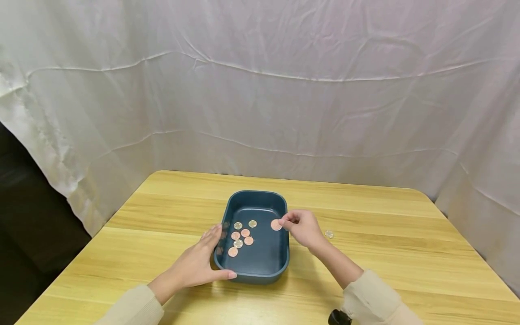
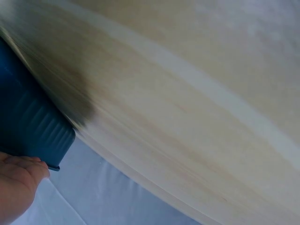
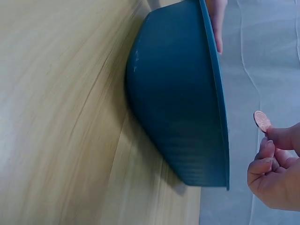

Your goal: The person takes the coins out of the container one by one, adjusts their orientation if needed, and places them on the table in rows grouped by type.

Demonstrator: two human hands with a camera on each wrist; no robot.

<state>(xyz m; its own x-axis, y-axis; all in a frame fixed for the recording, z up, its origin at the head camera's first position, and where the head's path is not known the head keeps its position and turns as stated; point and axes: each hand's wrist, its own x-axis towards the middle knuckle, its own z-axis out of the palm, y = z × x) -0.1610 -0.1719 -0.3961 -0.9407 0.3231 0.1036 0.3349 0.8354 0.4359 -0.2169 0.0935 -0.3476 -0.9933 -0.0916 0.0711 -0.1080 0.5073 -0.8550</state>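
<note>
Dark blue, one tray (image 1: pixel 266 259) on the tabletop (image 1: pixel 183 194) holds seven coins (image 1: pixel 235 235) — four copper, three gold, markings illegible. The right hand (image 1: pixel 302 226) pinches another copper coin (image 1: pixel 275 225) over the tray's right edge; the left hand (image 1: pixel 197 262), thumb spread, touches its near-left corner. One gold coin (image 1: pixel 329 234) lies outside, rightward.

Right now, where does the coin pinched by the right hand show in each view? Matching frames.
Head: copper coin slightly right of centre, lower half, pinched by the right hand over the right side of the blue tray.
Left wrist: not in it.
Right wrist: copper coin right of centre, about mid-height.
Shared landmark: blue tray, lower centre in head, left edge in left wrist, upper centre in right wrist.
</note>
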